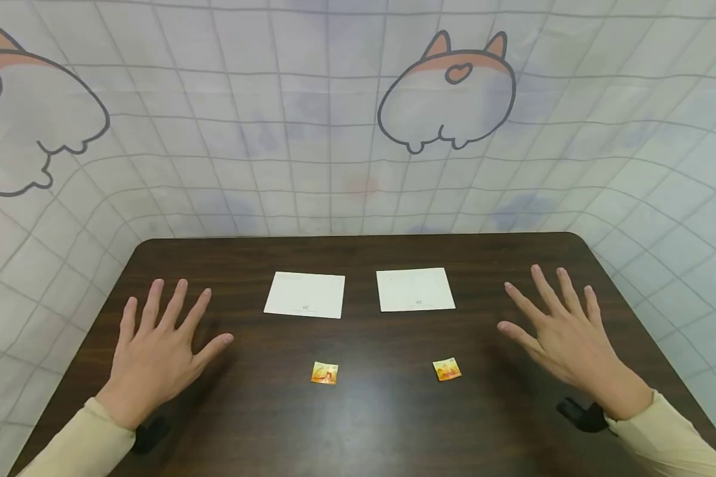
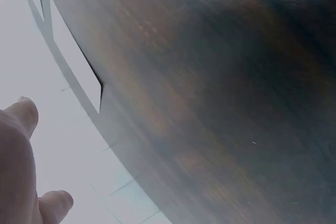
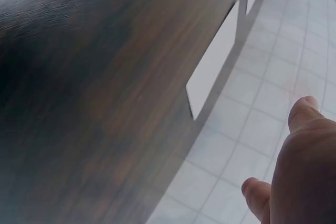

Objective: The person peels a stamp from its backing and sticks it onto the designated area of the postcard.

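Observation:
My left hand (image 1: 158, 351) is spread over the left side of the table, fingers straight and apart, holding nothing. On the right side my right hand (image 1: 569, 341) is spread the same way, also holding nothing. Between them lie two white cards (image 1: 305, 295) (image 1: 416, 289), flat and side by side, each with a small grey mark near its lower edge. Nearer to me are two small yellow-orange stickers or picture squares, a left one (image 1: 325, 373) and a right one (image 1: 447, 370). In the right wrist view a white card (image 3: 212, 61) lies away from the thumb.
The dark wooden table (image 1: 370, 424) has rounded far corners. Behind it and along both sides hangs a white gridded curtain (image 1: 298, 132) with cartoon animal prints. A black strap (image 1: 581, 415) sits at the right wrist, and another dark piece (image 1: 150, 435) at the left.

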A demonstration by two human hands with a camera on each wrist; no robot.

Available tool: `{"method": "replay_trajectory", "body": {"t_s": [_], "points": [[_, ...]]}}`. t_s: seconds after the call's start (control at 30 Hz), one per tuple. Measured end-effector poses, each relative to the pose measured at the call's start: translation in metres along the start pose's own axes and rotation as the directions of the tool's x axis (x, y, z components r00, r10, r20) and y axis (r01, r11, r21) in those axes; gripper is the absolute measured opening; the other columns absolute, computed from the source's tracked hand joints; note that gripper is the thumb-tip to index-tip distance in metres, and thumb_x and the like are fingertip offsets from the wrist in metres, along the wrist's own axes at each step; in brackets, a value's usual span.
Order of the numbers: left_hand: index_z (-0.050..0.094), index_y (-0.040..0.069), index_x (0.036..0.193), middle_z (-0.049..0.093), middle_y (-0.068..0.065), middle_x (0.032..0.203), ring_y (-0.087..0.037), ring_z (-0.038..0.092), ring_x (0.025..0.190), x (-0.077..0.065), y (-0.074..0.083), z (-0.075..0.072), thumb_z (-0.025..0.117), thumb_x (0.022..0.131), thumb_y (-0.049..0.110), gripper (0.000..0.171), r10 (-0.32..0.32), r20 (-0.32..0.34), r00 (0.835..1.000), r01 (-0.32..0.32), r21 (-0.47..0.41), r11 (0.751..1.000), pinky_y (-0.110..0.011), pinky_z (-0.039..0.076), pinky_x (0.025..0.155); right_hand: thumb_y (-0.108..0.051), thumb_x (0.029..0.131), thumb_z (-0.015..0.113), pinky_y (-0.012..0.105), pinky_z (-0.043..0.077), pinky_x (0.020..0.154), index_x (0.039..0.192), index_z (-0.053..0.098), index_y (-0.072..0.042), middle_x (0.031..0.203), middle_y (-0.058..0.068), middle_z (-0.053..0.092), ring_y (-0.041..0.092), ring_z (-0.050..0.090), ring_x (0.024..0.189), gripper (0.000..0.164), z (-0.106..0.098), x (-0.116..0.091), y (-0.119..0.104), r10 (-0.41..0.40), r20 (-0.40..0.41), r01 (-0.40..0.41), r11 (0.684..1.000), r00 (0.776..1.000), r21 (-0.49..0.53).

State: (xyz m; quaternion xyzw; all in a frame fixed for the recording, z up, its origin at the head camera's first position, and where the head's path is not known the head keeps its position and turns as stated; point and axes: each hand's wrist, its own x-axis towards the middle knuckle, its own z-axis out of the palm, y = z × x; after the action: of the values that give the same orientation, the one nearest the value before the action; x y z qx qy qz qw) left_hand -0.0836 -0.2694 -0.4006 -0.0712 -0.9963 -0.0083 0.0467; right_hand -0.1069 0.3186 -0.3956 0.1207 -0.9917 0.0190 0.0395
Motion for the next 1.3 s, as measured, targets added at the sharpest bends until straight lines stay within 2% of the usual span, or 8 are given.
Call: {"method": "replay_trajectory", "body": {"t_s": [0.23,0.43,0.63,0.73,0.87,0.93,1.13,1.3], "points": [[0.030,0.017,0.164,0.022,-0.026,0.170,-0.049,0.001,0.161,0.010,0.001,-0.002,0.041,0.099,0.075,0.088,-0.007,0.031,0.999,0.007,0.007,1.000,-0.073,0.002,0.125,-0.066,0.104,0.042,0.080,0.000,0.120,0.165,0.024,-0.033,0.177,0.014,0.001,0.047,-0.007,0.162,0.072,-0.005,0.012,-0.022,-0.023,0.030,0.022,1.000,0.999,0.022],[0.027,0.017,0.165,0.019,-0.027,0.171,-0.053,0.001,0.160,0.016,-0.003,0.001,0.040,0.099,0.076,0.090,-0.017,0.056,0.998,0.017,-0.007,1.000,-0.073,0.004,0.125,-0.067,0.103,0.043,0.079,0.005,0.120,0.165,0.024,-0.034,0.177,0.014,0.006,0.047,-0.001,0.162,0.073,-0.005,0.027,-0.048,-0.076,0.031,0.075,0.996,0.997,0.044],[0.026,0.017,0.165,0.020,-0.028,0.171,-0.052,-0.004,0.160,0.023,0.002,0.008,0.046,0.100,0.071,0.087,0.049,0.028,0.998,-0.047,-0.049,0.998,-0.074,0.002,0.125,-0.064,0.101,0.050,0.079,0.009,0.120,0.163,0.032,-0.030,0.175,0.014,0.016,0.047,0.013,0.161,0.073,0.002,0.041,-0.080,-0.152,0.033,0.148,0.984,0.988,0.102],[0.025,0.018,0.166,0.020,-0.026,0.171,-0.049,0.001,0.162,0.030,0.008,0.011,0.048,0.100,0.069,0.086,0.096,0.031,0.995,-0.095,-0.052,0.994,-0.073,0.005,0.126,-0.060,0.098,0.060,0.076,0.016,0.119,0.160,0.039,-0.026,0.172,0.015,0.028,0.044,0.026,0.158,0.074,0.006,0.047,-0.100,-0.204,-0.035,0.207,0.968,0.978,0.145],[0.025,0.018,0.166,0.021,-0.023,0.172,-0.047,0.008,0.162,0.041,0.019,0.013,0.051,0.100,0.065,0.085,0.138,0.034,0.990,-0.136,-0.061,0.989,-0.071,0.009,0.126,-0.051,0.093,0.072,0.067,0.033,0.112,0.151,0.052,-0.018,0.156,0.014,0.050,0.039,0.051,0.140,0.069,0.012,0.051,-0.127,-0.233,-0.149,0.264,0.934,0.961,0.241],[0.026,0.017,0.165,0.021,-0.021,0.172,-0.047,0.009,0.161,0.046,0.024,0.015,0.052,0.101,0.063,0.084,0.149,0.037,0.988,-0.146,-0.068,0.987,-0.069,0.010,0.127,-0.046,0.092,0.076,0.060,0.041,0.107,0.146,0.057,-0.015,0.146,0.011,0.059,0.035,0.060,0.129,0.065,0.014,0.052,-0.140,-0.228,-0.166,0.272,0.906,0.959,0.324],[0.023,0.014,0.166,0.019,-0.019,0.173,-0.044,0.008,0.162,0.059,0.037,0.020,0.052,0.103,0.060,0.083,0.176,0.071,0.982,-0.171,-0.069,0.983,-0.067,0.009,0.129,-0.033,0.092,0.079,0.037,0.058,0.086,0.134,0.064,-0.011,0.123,0.006,0.071,0.022,0.069,0.105,0.049,0.021,0.051,-0.175,-0.249,-0.077,0.248,0.792,0.965,0.558],[0.021,0.011,0.166,0.018,-0.020,0.174,-0.045,0.010,0.162,0.065,0.048,0.024,0.052,0.103,0.059,0.085,0.199,0.120,0.973,-0.192,-0.072,0.979,-0.067,0.011,0.129,-0.026,0.092,0.079,0.029,0.056,0.084,0.124,0.070,-0.011,0.112,0.001,0.073,0.015,0.066,0.098,0.037,0.028,0.046,-0.198,-0.322,0.010,0.248,0.748,0.947,0.616]]}}
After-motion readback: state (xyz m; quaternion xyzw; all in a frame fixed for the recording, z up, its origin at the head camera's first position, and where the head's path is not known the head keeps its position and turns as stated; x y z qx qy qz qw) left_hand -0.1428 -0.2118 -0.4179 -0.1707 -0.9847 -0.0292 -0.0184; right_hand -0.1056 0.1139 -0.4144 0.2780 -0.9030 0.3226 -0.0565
